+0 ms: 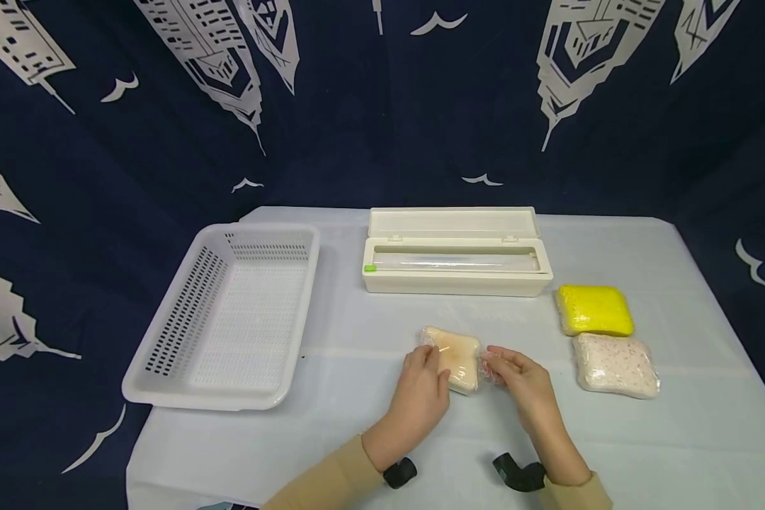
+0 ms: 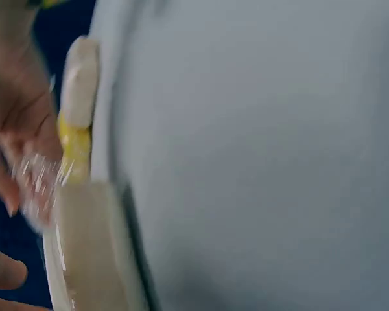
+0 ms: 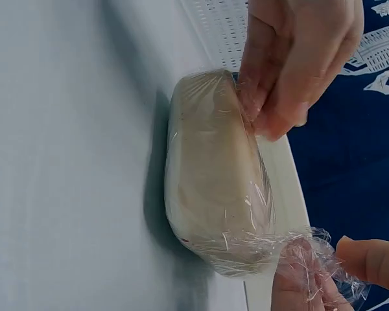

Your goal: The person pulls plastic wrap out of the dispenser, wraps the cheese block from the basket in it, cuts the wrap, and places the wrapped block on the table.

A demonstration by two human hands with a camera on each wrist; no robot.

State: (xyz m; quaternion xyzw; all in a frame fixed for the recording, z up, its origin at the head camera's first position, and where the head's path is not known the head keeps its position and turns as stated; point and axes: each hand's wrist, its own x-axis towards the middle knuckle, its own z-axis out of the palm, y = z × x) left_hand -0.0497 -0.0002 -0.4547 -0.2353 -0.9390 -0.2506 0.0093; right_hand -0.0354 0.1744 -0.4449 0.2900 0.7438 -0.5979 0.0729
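A pale cream, rounded block (image 1: 460, 358) wrapped in clear plastic film lies on the table between both hands. My left hand (image 1: 421, 386) has its thumb and fingers curled at the block's left end; in the right wrist view, its bunched fingertips (image 3: 269, 129) meet the film at the upper edge. At the block's right end, my right hand (image 1: 523, 386) pinches a crumpled tail of plastic wrap (image 3: 311, 259) between thumb and fingers. That gathered film stands away from the block in the left wrist view.
A white perforated basket (image 1: 302, 319) stands on the left. Behind the hands is a cream wrap dispenser (image 1: 459, 285), lid raised, with a clear roll (image 1: 452, 261) inside. To the right lie a yellow wrapped block (image 1: 593, 309) and a speckled white wrapped block (image 1: 615, 365).
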